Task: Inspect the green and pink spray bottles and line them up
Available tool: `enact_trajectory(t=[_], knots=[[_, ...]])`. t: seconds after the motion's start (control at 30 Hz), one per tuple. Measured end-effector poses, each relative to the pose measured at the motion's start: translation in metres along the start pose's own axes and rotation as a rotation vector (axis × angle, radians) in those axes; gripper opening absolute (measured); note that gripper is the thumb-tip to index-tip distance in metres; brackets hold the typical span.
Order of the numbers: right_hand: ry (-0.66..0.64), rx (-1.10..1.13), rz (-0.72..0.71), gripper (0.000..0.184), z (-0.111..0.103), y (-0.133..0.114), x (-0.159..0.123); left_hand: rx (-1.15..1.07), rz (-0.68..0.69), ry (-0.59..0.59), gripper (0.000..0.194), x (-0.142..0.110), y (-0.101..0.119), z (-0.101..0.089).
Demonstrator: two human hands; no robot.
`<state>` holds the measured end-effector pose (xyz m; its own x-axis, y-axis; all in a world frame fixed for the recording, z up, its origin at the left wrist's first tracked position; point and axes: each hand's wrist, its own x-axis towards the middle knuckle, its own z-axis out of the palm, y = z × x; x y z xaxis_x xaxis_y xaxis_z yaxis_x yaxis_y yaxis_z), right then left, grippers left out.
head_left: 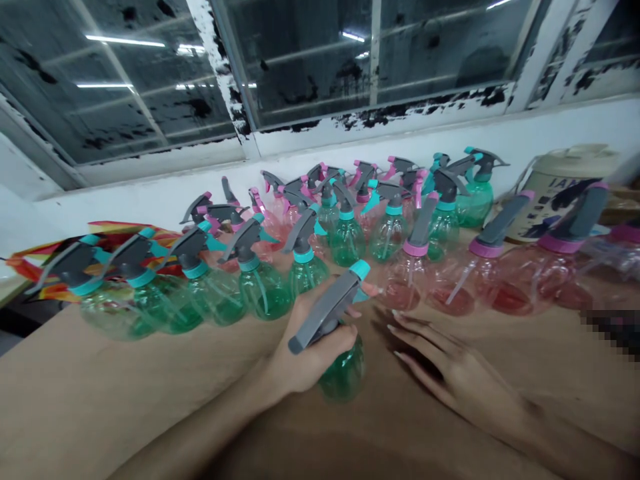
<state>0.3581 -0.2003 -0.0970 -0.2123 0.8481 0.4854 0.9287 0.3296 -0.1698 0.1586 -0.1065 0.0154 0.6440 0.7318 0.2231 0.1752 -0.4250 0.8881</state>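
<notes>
The nearest bottle is green, its sprayer grey and teal. The pink bottles have grey-and-pink sprayers.

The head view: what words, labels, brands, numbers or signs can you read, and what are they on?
"IA", then an unclear letter, perhaps N or M: on the cream container.
Small marks below that: too blurred to read.
The green spray bottle in the left hand: no readable text.

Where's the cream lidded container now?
Head view, right rear: the cream lidded container stands behind pink bottles, right of a green bottle.
</notes>
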Motion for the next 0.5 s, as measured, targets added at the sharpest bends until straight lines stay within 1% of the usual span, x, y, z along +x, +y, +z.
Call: enact_trajectory(t=[0.1, 0.2, 0.37, 0.5], knots=[[-0.030, 0.024, 0.001, 0.038, -0.0007, 0.0004, 0.0007, -0.003, -0.004, -0.015, 0.028, -0.0007, 0.0006, 0.0005], [-0.060, 0.065, -0.024, 0.033, -0.0006, 0.0015, 0.0022, -0.021, 0.020, -0.021, 0.027, -0.0010, -0.0002, 0.0005], [-0.049, 0.104, -0.027, 0.029, -0.0021, 0.0014, 0.0036, -0.045, 0.041, 0.004, 0.026, -0.0012, -0.0035, 0.0019], [-0.073, 0.116, -0.021, 0.029, -0.0040, 0.0006, 0.0038, -0.035, 0.064, -0.003, 0.034, -0.0003, -0.0033, 0.0021]])
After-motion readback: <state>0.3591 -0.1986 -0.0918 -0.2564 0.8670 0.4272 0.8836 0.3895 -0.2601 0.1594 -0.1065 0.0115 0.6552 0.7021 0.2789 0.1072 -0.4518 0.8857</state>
